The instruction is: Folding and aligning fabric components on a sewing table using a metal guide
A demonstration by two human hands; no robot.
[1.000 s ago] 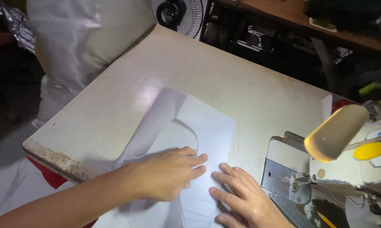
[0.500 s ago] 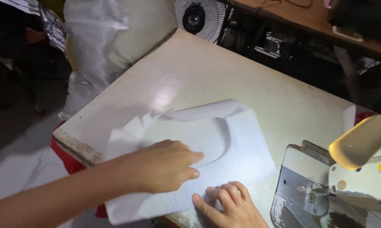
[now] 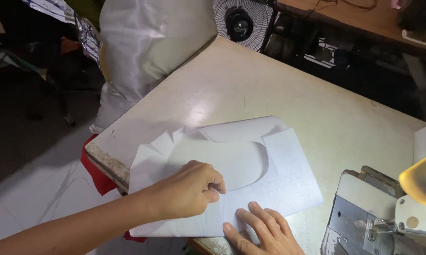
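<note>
White fabric pieces (image 3: 250, 165) lie stacked on a cream worktable (image 3: 279, 89), with a curved cut edge showing in the top layer. My left hand (image 3: 189, 191) rests on the fabric with its fingers curled, pinching a layer near the stack's middle. My right hand (image 3: 265, 233) lies flat on the fabric's near edge, fingers spread, pressing it down.
A sewing machine (image 3: 387, 212) with a yellow lamp (image 3: 421, 177) stands at the right. A large white sack (image 3: 151, 42) leans at the table's far left, a fan (image 3: 239, 21) behind it. Red cloth (image 3: 97, 172) hangs below the table's worn corner.
The fabric has slid left and turned, now overhanging the table's near edge. My left hand has curled from flat to pinching a layer. The right hand has shifted along the near edge.
</note>
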